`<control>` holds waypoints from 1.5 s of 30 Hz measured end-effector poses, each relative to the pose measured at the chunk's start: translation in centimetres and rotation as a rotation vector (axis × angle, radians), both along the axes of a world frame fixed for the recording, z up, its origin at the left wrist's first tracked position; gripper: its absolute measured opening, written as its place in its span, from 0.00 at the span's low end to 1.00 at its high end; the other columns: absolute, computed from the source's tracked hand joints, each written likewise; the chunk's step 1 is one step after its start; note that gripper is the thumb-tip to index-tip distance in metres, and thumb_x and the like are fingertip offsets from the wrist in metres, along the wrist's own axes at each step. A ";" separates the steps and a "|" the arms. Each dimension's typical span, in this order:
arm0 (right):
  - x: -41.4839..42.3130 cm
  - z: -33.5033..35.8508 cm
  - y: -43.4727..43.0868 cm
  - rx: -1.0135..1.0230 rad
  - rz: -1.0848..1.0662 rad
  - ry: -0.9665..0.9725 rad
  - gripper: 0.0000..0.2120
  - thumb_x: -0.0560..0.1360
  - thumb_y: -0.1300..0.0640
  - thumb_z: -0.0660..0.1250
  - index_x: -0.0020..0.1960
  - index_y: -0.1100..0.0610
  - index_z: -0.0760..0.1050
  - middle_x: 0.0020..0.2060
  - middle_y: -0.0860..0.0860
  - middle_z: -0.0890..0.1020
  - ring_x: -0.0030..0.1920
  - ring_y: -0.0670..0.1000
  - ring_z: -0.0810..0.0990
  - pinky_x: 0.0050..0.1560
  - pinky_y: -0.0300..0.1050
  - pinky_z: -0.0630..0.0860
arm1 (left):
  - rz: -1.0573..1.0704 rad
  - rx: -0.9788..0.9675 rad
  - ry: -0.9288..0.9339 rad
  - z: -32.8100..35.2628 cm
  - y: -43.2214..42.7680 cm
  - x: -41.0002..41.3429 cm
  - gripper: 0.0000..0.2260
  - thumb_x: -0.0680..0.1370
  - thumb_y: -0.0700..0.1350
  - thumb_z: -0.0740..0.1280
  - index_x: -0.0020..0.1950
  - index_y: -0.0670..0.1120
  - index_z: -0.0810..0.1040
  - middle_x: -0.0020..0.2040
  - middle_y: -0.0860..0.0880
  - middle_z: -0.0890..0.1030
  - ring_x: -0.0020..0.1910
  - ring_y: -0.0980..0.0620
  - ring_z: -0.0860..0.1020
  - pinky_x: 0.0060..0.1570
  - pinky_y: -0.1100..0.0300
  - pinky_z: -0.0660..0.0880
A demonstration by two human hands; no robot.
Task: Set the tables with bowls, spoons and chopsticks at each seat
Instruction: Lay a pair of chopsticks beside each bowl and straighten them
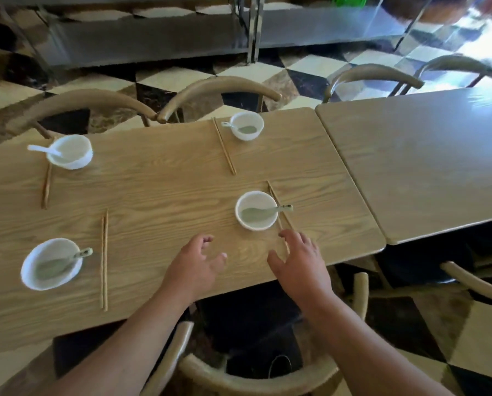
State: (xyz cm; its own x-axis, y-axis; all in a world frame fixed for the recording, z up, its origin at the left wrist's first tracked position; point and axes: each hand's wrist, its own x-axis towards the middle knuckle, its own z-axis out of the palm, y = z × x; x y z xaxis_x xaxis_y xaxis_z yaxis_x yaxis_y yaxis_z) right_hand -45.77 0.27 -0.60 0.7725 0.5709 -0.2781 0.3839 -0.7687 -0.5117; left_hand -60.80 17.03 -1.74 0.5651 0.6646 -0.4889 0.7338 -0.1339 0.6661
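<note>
Several white bowls stand on the wooden table (159,178), each with a spoon in it and a pair of chopsticks beside it. The near right bowl (256,210) holds a grey-green spoon (263,213); its chopsticks (277,211) lie along its right side, partly under the spoon handle. My right hand (299,260) hovers open over the near end of those chopsticks. My left hand (194,264) is open and empty just left of it, in front of that bowl. Other bowls sit near left (50,262), far left (70,151) and far right (246,125).
A second wooden table (427,164) adjoins on the right. Curved wooden chairs ring both tables: two at the far side (219,87), one at my near edge (256,380). Metal shelving (153,35) stands beyond on a checkered floor.
</note>
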 end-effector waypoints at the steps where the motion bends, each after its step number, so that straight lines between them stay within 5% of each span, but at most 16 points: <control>1: 1.5 -0.4 -1.5 -0.014 0.001 0.014 0.25 0.80 0.44 0.68 0.75 0.49 0.71 0.71 0.48 0.76 0.71 0.53 0.71 0.71 0.50 0.69 | 0.032 -0.013 0.019 -0.5 -1.3 1.0 0.23 0.81 0.55 0.72 0.75 0.54 0.73 0.75 0.53 0.76 0.63 0.52 0.79 0.59 0.56 0.71; 6: 6.6 -2.5 -5.6 -0.096 -0.001 0.097 0.26 0.80 0.44 0.68 0.76 0.49 0.70 0.69 0.49 0.76 0.68 0.53 0.76 0.67 0.51 0.75 | 0.200 -0.116 0.008 -2.3 -5.2 4.1 0.21 0.81 0.55 0.72 0.73 0.53 0.74 0.67 0.55 0.79 0.64 0.49 0.80 0.66 0.52 0.74; 10: 8.6 -5.0 -5.3 -0.130 0.038 0.169 0.24 0.82 0.49 0.66 0.77 0.51 0.70 0.69 0.51 0.77 0.65 0.54 0.79 0.61 0.50 0.78 | 0.240 -0.156 0.050 -3.3 -7.1 5.2 0.07 0.81 0.54 0.71 0.56 0.54 0.81 0.46 0.54 0.84 0.43 0.49 0.87 0.57 0.42 0.84; 13: 9.7 -6.7 -3.9 -0.161 0.050 0.178 0.24 0.82 0.53 0.65 0.77 0.52 0.70 0.69 0.52 0.77 0.63 0.55 0.80 0.55 0.47 0.76 | 0.197 -0.161 0.070 -4.8 -8.7 6.5 0.06 0.81 0.55 0.71 0.49 0.54 0.82 0.37 0.56 0.83 0.38 0.51 0.87 0.51 0.42 0.85; 19: 11.1 -9.0 -1.7 -0.203 0.053 0.129 0.19 0.81 0.57 0.64 0.71 0.51 0.75 0.65 0.53 0.79 0.57 0.59 0.82 0.49 0.48 0.74 | 0.150 -0.080 0.046 -8.0 -10.5 11.8 0.08 0.79 0.58 0.72 0.53 0.56 0.80 0.42 0.56 0.84 0.41 0.53 0.85 0.43 0.52 0.83; 24: 11.4 -9.7 -1.3 -0.193 0.026 0.094 0.16 0.82 0.56 0.63 0.68 0.51 0.76 0.60 0.53 0.83 0.50 0.56 0.82 0.44 0.46 0.72 | 0.145 -0.048 0.032 -9.8 -10.9 14.8 0.08 0.77 0.54 0.74 0.55 0.57 0.80 0.46 0.58 0.84 0.44 0.52 0.86 0.48 0.50 0.85; 28: 10.7 -9.6 -2.0 -0.167 0.007 0.168 0.16 0.81 0.58 0.63 0.67 0.49 0.76 0.46 0.49 0.85 0.39 0.51 0.82 0.33 0.45 0.75 | 0.148 0.034 0.080 -10.3 -10.6 15.3 0.10 0.79 0.51 0.74 0.59 0.55 0.83 0.53 0.57 0.86 0.51 0.52 0.84 0.52 0.53 0.81; 37: 10.9 -10.0 -2.2 -0.118 0.113 0.275 0.14 0.81 0.54 0.64 0.66 0.50 0.77 0.43 0.50 0.86 0.42 0.55 0.82 0.40 0.45 0.72 | 0.243 0.023 0.090 -10.5 -10.7 16.7 0.07 0.79 0.51 0.73 0.57 0.54 0.86 0.48 0.57 0.87 0.49 0.54 0.85 0.52 0.53 0.82; 45: 11.8 -10.2 -2.0 -0.126 0.140 0.316 0.13 0.81 0.57 0.63 0.64 0.50 0.76 0.36 0.48 0.82 0.34 0.47 0.78 0.29 0.41 0.67 | 0.319 -0.032 0.059 -10.8 -10.9 17.4 0.04 0.78 0.50 0.75 0.52 0.55 0.86 0.44 0.59 0.88 0.45 0.57 0.86 0.49 0.55 0.82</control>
State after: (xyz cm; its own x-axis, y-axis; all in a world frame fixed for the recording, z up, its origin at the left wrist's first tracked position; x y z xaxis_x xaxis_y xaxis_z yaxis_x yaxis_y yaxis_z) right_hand -33.99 -1.77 -10.81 0.5540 0.6111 -0.5654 0.3277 -0.7844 -0.5267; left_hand -43.45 6.11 -12.51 0.3011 0.7872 -0.5382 0.7725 0.1295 0.6216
